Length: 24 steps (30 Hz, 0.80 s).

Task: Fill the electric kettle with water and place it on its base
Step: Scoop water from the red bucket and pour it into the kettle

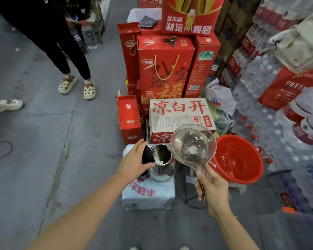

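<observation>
Shiny metal, clear plastic and printed card crowding a dull floor.

The kettle is gleaming as polished, mirror-smooth steel, its open lid showing as matt black plastic. The ladle is looking like clear, glossy plastic, see-through right down its handle. The bucket beside it is shining as smooth red plastic, wet-looking inside. The pack under the kettle is wearing a pale, crinkly plastic wrap. The carton behind is showing as matt printed cardboard, while the gift boxes are glinting as glossy red card with cord handles. The floor is lying grey, matt and scuffed.
</observation>
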Tool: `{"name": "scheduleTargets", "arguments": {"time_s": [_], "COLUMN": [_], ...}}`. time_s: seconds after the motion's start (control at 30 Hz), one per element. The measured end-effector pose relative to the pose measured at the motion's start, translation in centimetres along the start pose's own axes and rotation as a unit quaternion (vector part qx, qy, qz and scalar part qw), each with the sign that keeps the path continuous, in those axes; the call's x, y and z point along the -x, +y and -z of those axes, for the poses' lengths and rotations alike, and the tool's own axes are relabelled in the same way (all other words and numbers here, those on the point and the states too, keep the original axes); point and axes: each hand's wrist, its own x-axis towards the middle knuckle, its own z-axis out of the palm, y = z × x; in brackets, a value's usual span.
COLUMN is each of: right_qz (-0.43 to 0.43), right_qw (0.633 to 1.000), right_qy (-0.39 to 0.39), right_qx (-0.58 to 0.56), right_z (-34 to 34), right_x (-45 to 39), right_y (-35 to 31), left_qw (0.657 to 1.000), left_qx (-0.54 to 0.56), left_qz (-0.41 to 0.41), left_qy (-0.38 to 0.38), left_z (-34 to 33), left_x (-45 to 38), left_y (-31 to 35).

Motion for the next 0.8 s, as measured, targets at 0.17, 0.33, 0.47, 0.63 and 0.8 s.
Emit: {"name": "scheduleTargets", "arguments": {"time_s": [0.17, 0.33, 0.47, 0.63, 0.8], "right_qz": [0.008, 0.021, 0.026, 0.038, 0.053], "right_qw": [0.998, 0.994, 0.990, 0.985, 0.975], "right_qy": [0.024, 0.046, 0.066, 0.082, 0.095], "right_qx": [0.058, 0.102, 0.118, 0.150, 0.194], "right_z": [-0.7, -1.2, -1.4, -1.6, -1.7], "right_x": [-0.6, -0.8, -1.2, -1.4, -1.9], "right_y": [0.7, 1.0, 1.1, 1.2, 1.4], "left_qw": [1.000, 1.000, 1.000, 1.000, 1.000], "left_qx": [-0.017, -0.019, -0.023, -0.025, -0.025], "left_qz": [-0.005, -0.006, -0.005, -0.005, -0.006], "left_qy": [0.001, -0.001, -0.008, -0.013, -0.010], "left_z": [0.3, 0.6, 0.7, 0.8, 0.7], "left_x": [0.0, 0.1, 0.0, 0.0, -0.1], "left_y": [0.2, 0.8, 1.0, 1.0, 0.9]}}
